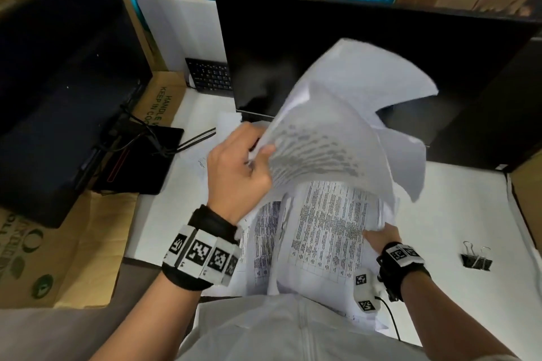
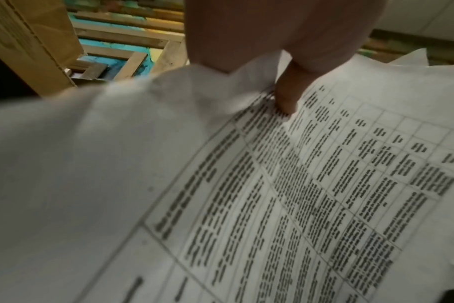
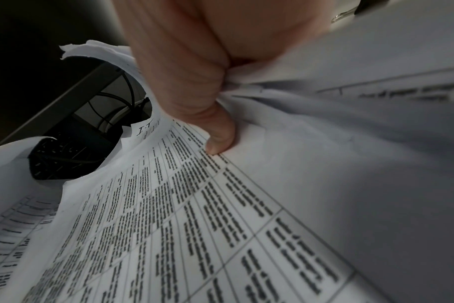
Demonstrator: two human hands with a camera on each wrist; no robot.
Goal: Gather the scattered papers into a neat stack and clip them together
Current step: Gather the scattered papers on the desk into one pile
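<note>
A loose bunch of white papers [image 1: 331, 138] printed with tables is lifted off the white table [image 1: 457, 208], its upper sheets fanning and blurred. My left hand [image 1: 258, 152] grips the bunch at its left edge, thumb [image 2: 285, 98] pressed on a printed sheet [image 2: 298, 194]. My right hand [image 1: 378, 236] holds the lower right corner of the sheets [image 1: 328, 228]; in the right wrist view its thumb [image 3: 218, 135] pinches the paper [image 3: 194, 225]. Two black binder clips [image 1: 476, 258] lie on the table right of my right hand, untouched.
A black monitor [image 1: 322, 53] stands right behind the papers. A second dark screen [image 1: 58, 82] with cables [image 1: 146, 138] is at the left. A black keyboard [image 1: 209, 75] leans at the back. Cardboard boxes [image 1: 58, 243] flank the table's left side.
</note>
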